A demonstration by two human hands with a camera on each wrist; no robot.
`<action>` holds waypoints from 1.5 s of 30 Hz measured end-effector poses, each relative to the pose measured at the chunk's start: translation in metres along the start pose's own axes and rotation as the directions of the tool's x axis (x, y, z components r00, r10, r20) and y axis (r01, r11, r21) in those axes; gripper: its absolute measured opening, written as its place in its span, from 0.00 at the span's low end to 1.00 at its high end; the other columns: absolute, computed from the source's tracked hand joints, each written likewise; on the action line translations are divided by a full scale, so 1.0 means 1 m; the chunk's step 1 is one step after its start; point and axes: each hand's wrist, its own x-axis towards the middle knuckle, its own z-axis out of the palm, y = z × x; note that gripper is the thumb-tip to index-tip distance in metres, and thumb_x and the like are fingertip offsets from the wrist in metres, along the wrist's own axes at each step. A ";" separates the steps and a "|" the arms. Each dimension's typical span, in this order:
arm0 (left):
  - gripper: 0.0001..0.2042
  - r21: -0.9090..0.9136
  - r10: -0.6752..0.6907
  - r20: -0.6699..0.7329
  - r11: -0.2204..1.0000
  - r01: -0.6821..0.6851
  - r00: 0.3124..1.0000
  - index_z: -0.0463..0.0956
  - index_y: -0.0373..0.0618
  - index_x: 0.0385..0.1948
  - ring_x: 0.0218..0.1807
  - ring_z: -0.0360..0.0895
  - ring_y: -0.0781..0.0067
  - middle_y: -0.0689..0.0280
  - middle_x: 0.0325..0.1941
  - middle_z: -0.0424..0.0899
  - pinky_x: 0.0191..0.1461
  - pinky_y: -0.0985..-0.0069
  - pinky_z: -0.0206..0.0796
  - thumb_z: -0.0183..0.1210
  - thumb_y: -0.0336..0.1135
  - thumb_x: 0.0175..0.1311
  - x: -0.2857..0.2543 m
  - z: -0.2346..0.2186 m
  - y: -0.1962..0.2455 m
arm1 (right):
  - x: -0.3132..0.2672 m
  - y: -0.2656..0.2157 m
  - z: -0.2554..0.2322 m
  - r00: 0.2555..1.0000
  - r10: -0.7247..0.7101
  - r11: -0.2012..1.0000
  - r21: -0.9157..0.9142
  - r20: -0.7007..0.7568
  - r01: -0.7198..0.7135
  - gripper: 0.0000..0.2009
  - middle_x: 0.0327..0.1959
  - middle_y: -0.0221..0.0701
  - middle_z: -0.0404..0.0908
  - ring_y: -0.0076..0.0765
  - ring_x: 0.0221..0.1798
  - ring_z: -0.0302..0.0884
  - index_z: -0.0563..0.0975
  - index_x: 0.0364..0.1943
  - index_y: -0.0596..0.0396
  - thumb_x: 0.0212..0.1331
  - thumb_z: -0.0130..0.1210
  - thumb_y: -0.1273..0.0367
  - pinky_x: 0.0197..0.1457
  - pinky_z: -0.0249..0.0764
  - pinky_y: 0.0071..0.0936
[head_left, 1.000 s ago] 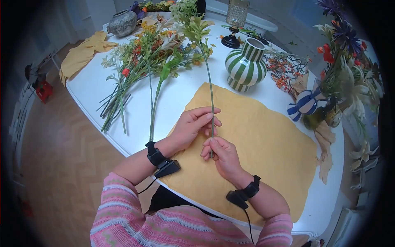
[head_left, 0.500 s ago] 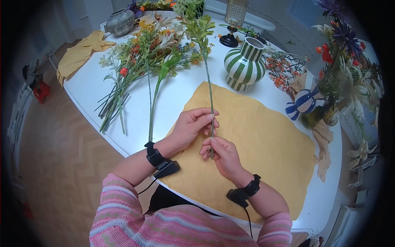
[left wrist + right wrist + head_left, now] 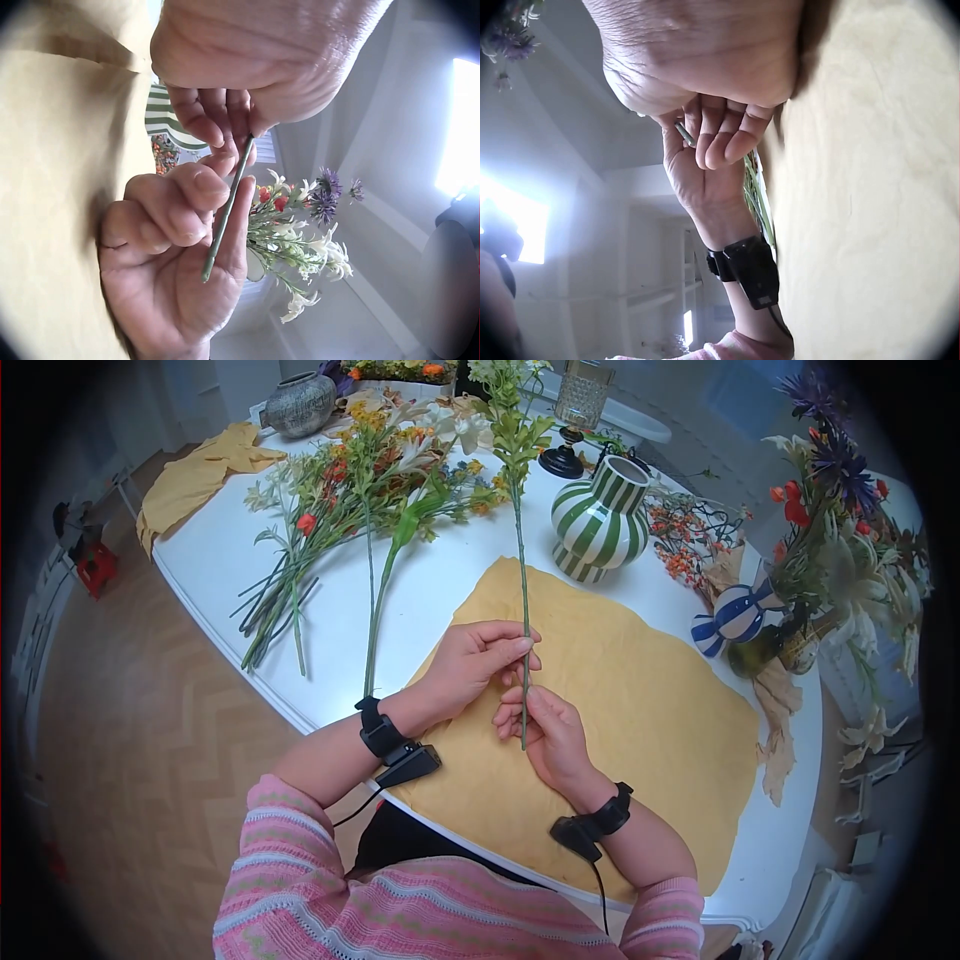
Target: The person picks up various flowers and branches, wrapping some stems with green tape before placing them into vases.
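A long green flower stem (image 3: 521,555) with leaves and small white blooms at its top stands nearly upright over the tan sheet (image 3: 640,720). My left hand (image 3: 468,668) pinches its lower part between thumb and index finger. Just below, my right hand (image 3: 562,745) holds the stem near its cut end, between the thumb and curled fingers. In the left wrist view the bare stem end (image 3: 207,276) sticks out past the fingers of the right hand (image 3: 161,255). The right wrist view shows only a short piece of stem (image 3: 684,135) between the hands.
Behind the sheet stands a green-and-white striped vase (image 3: 600,520). A pile of mixed flowers (image 3: 340,490) lies left on the white table (image 3: 215,550). Toward the right are orange-berried sprigs (image 3: 685,540) and a blue-striped vase (image 3: 738,615) near tall blooms. A grey pot (image 3: 300,405) is far left.
The leafy top of the stem has swung to the right, and both hands have shifted slightly right. My right thumb has moved from the front of the stem to its right side.
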 end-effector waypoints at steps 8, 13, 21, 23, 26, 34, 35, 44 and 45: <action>0.12 -0.048 -0.009 0.016 0.999 0.009 1.000 0.77 0.34 0.45 0.32 0.75 0.82 0.65 0.34 0.83 0.37 0.83 0.68 0.54 0.33 0.69 -0.003 0.001 0.002 | 0.002 -0.002 0.000 0.986 -0.080 0.996 0.029 -0.147 0.085 0.16 0.38 0.33 0.79 0.26 0.36 0.75 0.74 0.47 0.60 0.71 0.44 0.61 0.41 0.71 0.23; 0.11 0.042 -0.002 0.023 0.999 0.001 1.000 0.78 0.35 0.45 0.31 0.76 0.84 0.66 0.33 0.84 0.35 0.86 0.67 0.55 0.34 0.69 -0.001 0.000 -0.002 | 0.008 -0.015 -0.001 0.955 -0.174 0.983 -0.095 -0.241 0.155 0.14 0.39 0.31 0.80 0.22 0.38 0.74 0.74 0.48 0.59 0.70 0.46 0.62 0.41 0.71 0.22; 0.11 0.066 0.007 0.132 0.998 -0.016 0.991 0.78 0.36 0.44 0.31 0.76 0.85 0.67 0.33 0.84 0.35 0.86 0.67 0.55 0.34 0.68 -0.003 0.001 -0.005 | 0.054 -0.075 0.015 0.860 -0.439 0.774 -0.596 -0.259 0.216 0.14 0.39 0.27 0.81 0.19 0.37 0.75 0.77 0.48 0.59 0.64 0.55 0.66 0.40 0.70 0.18; 0.11 0.079 0.010 0.157 0.997 -0.022 0.988 0.78 0.36 0.44 0.31 0.76 0.85 0.67 0.33 0.84 0.35 0.86 0.67 0.55 0.34 0.68 -0.003 0.002 -0.006 | 0.065 -0.087 0.020 0.892 -0.397 0.755 -0.630 -0.216 0.184 0.13 0.36 0.26 0.81 0.17 0.35 0.74 0.79 0.45 0.60 0.63 0.56 0.65 0.39 0.70 0.18; 0.11 0.042 0.017 0.184 0.999 -0.025 0.983 0.78 0.36 0.44 0.31 0.76 0.85 0.67 0.34 0.84 0.36 0.86 0.67 0.55 0.34 0.68 -0.004 0.002 -0.009 | 0.078 -0.104 0.027 0.924 -0.355 0.734 -0.655 -0.143 0.180 0.11 0.30 0.24 0.81 0.14 0.30 0.71 0.80 0.41 0.59 0.63 0.57 0.65 0.34 0.67 0.15; 0.16 0.005 0.030 0.125 1.000 -0.031 0.992 0.71 0.38 0.54 0.35 0.77 0.83 0.66 0.37 0.83 0.36 0.84 0.66 0.53 0.36 0.69 -0.007 0.004 0.000 | 0.098 -0.175 0.071 0.875 -0.484 0.590 -0.749 -0.027 0.303 0.09 0.24 0.23 0.79 0.11 0.20 0.63 0.81 0.35 0.57 0.63 0.55 0.66 0.23 0.57 0.13; 0.16 -0.003 0.030 0.125 1.000 -0.030 0.992 0.71 0.38 0.54 0.35 0.77 0.83 0.66 0.37 0.83 0.36 0.84 0.66 0.53 0.36 0.69 -0.007 0.004 -0.002 | 0.104 -0.189 0.074 0.848 -0.529 0.543 -0.759 0.021 0.358 0.10 0.23 0.24 0.80 0.12 0.20 0.65 0.82 0.33 0.57 0.63 0.54 0.66 0.23 0.59 0.13; 0.11 0.018 -0.058 0.148 0.998 0.056 0.987 0.77 0.38 0.46 0.34 0.77 0.83 0.67 0.35 0.83 0.37 0.84 0.68 0.56 0.35 0.68 -0.008 0.000 0.002 | 0.160 -0.304 0.078 0.532 -0.782 0.060 -0.809 0.326 0.584 0.08 0.21 0.26 0.77 0.15 0.18 0.67 0.78 0.30 0.59 0.64 0.53 0.69 0.20 0.61 0.15; 0.11 0.012 -0.059 0.152 0.998 0.057 0.987 0.77 0.38 0.45 0.34 0.77 0.83 0.67 0.34 0.83 0.37 0.84 0.68 0.56 0.34 0.67 -0.007 0.000 0.002 | 0.164 -0.309 0.078 0.487 -0.827 0.050 -0.828 0.279 0.559 0.09 0.20 0.25 0.77 0.15 0.18 0.66 0.78 0.28 0.58 0.64 0.53 0.69 0.20 0.61 0.15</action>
